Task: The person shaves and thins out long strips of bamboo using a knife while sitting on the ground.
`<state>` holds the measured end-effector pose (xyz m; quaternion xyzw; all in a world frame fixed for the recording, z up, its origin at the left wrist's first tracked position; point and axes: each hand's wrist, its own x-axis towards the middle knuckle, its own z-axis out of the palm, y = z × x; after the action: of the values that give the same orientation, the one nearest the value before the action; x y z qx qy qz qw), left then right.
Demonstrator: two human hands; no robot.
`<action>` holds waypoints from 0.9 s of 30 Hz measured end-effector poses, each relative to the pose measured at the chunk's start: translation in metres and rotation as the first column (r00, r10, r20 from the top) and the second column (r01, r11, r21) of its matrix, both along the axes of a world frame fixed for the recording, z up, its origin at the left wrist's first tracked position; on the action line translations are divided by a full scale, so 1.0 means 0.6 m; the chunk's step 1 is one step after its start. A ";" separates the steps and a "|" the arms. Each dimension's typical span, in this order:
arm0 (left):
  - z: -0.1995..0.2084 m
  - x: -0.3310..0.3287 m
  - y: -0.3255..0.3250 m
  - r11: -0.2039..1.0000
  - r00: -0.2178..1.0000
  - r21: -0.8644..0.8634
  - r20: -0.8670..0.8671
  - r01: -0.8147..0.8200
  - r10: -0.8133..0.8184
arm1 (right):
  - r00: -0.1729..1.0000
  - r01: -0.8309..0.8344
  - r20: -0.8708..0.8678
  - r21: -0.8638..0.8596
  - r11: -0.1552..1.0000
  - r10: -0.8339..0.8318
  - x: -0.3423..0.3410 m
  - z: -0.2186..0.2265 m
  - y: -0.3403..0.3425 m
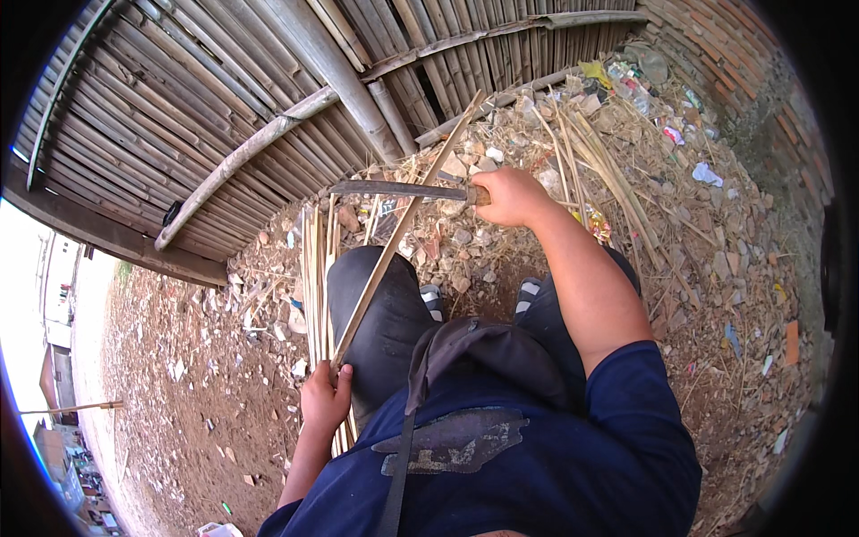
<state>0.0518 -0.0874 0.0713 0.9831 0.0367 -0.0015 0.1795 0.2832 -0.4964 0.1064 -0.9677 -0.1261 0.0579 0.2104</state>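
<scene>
My right hand (512, 197) grips the wooden handle of a long dark blade (394, 189) that points left, level with the ground. The blade crosses a long thin bamboo strip (407, 215) that slants from lower left to upper right. My left hand (324, 396) holds the lower end of that strip beside my left thigh. A bundle of pale split bamboo strips (313, 268) lies along my left leg, under the hand. I sit in dark trousers and a navy shirt, feet in sandals on the rubble.
A bamboo-slat wall (206, 98) with thick poles leans ahead and to the left. Stones, dry bamboo scraps (608, 170) and litter cover the ground to the right, by a brick wall (725, 45). Bare brown earth (170, 358) lies to the left.
</scene>
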 end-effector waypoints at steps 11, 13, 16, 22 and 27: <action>-0.036 0.013 0.017 0.995 0.998 -0.071 -0.005 -0.066 0.066 | 0.998 0.008 0.055 0.033 0.999 -0.010 0.005 -0.016 -0.004; -0.037 0.014 0.016 0.993 0.998 -0.096 0.000 -0.064 0.064 | 0.998 0.020 0.067 0.035 0.999 -0.023 0.005 -0.021 -0.005; -0.067 0.000 0.053 0.991 0.994 -0.116 0.071 -0.073 0.082 | 0.998 0.024 0.062 0.043 0.999 -0.027 0.004 -0.006 -0.012; -0.096 -0.042 0.113 0.972 0.970 -0.049 0.069 -0.230 0.233 | 0.970 0.198 0.083 0.281 0.939 -0.230 0.008 0.016 -0.045; -0.171 -0.086 0.161 0.935 0.936 -0.044 -0.003 -0.351 0.351 | 0.904 0.271 0.184 0.450 0.851 -0.385 0.020 -0.014 -0.070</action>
<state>-0.0001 0.0092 -0.0311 0.9566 0.2110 0.0322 0.1985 0.2951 -0.5385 0.0980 -0.9068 0.0059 -0.1381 0.3983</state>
